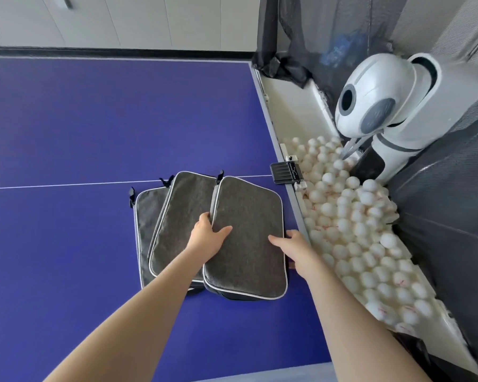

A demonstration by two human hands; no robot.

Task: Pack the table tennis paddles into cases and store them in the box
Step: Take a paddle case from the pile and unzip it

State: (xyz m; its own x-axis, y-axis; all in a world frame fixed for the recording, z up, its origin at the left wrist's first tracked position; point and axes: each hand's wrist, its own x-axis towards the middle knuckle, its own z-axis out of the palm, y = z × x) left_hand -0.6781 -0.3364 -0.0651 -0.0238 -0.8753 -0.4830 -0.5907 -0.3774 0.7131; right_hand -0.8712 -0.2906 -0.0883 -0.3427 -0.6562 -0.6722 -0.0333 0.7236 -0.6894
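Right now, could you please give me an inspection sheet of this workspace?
Surface: blue table, white line across it.
Job's things: three grey cases overlapping; top case on the right, lying over middle case, which lies over left case; paddles and box not seen.
Clutter: black clamp on the table's edge.
Grippers: left hand grips top case's left edge; right hand grips its right edge.
Cables: nothing seen.
Surroundings: white balls in a tray, ball machine, black netting.

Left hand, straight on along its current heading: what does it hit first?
The rightmost grey case, whose left edge the left hand grips. Past that, probably the black clamp beyond it, though depth is unclear.
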